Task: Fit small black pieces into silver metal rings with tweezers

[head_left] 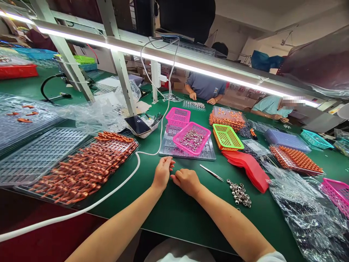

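Observation:
My left hand [163, 172] is over the green table [174, 211], its fingers curled together; whatever they may hold is too small to make out. Close on its right, my right hand [187, 180] is closed, thumb and fingers pressed together, its contents hidden. Just beyond both hands, a pink basket [204, 140] with small metal rings [192, 140] rests on a clear plastic tray [166, 145]. Metal tweezers [211, 173] lie to the right of my right hand. Farther right is a loose pile of metal rings [240, 194].
A white cable [117, 189] crosses the table at left, beside trays of orange-brown parts [81, 169]. A phone [138, 124] lies behind. Red sheets [249, 169], a green basket [227, 137] and bagged black parts [308, 214] are at right. Two people [205, 87] sit across.

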A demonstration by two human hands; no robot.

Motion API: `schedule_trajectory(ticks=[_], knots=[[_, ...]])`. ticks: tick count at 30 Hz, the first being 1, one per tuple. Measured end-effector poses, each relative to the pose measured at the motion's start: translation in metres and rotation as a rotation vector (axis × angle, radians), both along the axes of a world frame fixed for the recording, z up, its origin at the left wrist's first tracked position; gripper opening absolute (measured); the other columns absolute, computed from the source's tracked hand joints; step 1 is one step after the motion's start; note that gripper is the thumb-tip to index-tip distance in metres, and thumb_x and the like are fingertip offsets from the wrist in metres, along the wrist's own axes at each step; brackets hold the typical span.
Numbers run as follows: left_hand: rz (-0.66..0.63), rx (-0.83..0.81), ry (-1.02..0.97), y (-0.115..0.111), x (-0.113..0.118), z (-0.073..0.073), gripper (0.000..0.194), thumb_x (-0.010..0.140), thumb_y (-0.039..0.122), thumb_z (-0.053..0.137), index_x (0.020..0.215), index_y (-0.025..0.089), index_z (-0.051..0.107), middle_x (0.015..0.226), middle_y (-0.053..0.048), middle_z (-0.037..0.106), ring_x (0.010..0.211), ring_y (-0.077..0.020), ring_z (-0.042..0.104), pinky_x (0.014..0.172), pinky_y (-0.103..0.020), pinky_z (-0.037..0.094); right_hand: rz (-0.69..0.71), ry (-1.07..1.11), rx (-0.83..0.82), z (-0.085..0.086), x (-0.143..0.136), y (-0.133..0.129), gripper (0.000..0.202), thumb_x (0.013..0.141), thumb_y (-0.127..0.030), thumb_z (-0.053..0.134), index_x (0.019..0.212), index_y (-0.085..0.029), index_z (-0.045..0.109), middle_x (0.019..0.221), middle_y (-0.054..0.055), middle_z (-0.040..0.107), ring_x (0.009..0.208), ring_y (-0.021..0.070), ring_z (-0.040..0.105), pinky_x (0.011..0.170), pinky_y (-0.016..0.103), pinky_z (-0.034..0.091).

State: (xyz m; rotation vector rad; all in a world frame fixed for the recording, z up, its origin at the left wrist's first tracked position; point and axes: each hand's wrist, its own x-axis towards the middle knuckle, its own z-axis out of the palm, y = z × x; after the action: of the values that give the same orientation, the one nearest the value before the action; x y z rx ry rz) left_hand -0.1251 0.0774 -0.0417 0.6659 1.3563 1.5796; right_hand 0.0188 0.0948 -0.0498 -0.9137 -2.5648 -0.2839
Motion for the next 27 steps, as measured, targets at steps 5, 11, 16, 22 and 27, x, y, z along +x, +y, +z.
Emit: schedule_trajectory(ticks=[5, 11, 16, 22, 27], knots=[[0.021, 0.029, 0.018, -0.001, 0.002, 0.003, 0.036, 0.095, 0.051, 0.064, 0.096, 0.014, 0.066, 0.085, -0.003, 0.068, 0.077, -0.0168, 0.063, 0.070, -0.030, 0.053, 0.025, 0.142, -0.041, 0.017, 0.008, 0.006, 0.042, 0.105, -0.040, 0.049, 0.070, -0.020, 0.060, 0.061, 0.000, 0.062, 0.054, 0.0099, 0.053, 0.056, 0.026, 0.026], [0.019, 0.031, 0.034, 0.000, 0.005, 0.007, 0.046, 0.083, 0.062, 0.068, 0.090, 0.017, 0.066, 0.082, -0.005, 0.070, 0.073, -0.0181, 0.061, 0.066, -0.030, 0.049, -0.085, 0.283, -0.127, 0.073, 0.011, 0.061, 0.046, 0.107, -0.046, 0.044, 0.074, -0.019, 0.062, 0.068, 0.002, 0.065, 0.064, 0.0115, 0.058, 0.065, 0.025, 0.038], [0.009, 0.022, 0.060, -0.001, 0.004, 0.012, 0.045, 0.084, 0.062, 0.066, 0.090, 0.018, 0.066, 0.083, -0.006, 0.070, 0.074, -0.0192, 0.062, 0.067, -0.031, 0.050, -0.269, 0.348, -0.262, 0.108, -0.003, 0.146, 0.041, 0.106, -0.047, 0.047, 0.092, -0.015, 0.067, 0.086, 0.005, 0.069, 0.081, 0.0172, 0.066, 0.077, 0.032, 0.053], [-0.007, 0.011, 0.077, -0.002, 0.004, 0.013, 0.046, 0.085, 0.064, 0.064, 0.091, 0.018, 0.065, 0.084, -0.006, 0.070, 0.074, -0.0200, 0.062, 0.068, -0.032, 0.051, -0.377, 0.346, -0.464, 0.099, -0.014, 0.201, 0.038, 0.099, -0.040, 0.065, 0.129, -0.018, 0.060, 0.131, 0.009, 0.063, 0.113, 0.0248, 0.066, 0.095, 0.046, 0.059], [-0.011, 0.004, 0.090, -0.001, 0.005, 0.010, 0.046, 0.085, 0.064, 0.064, 0.092, 0.019, 0.066, 0.085, -0.006, 0.070, 0.075, -0.0202, 0.062, 0.069, -0.032, 0.050, -0.441, 0.393, -0.482, 0.089, -0.015, 0.204, 0.037, 0.099, -0.040, 0.064, 0.129, -0.018, 0.060, 0.131, 0.010, 0.063, 0.112, 0.0237, 0.066, 0.094, 0.046, 0.059]])
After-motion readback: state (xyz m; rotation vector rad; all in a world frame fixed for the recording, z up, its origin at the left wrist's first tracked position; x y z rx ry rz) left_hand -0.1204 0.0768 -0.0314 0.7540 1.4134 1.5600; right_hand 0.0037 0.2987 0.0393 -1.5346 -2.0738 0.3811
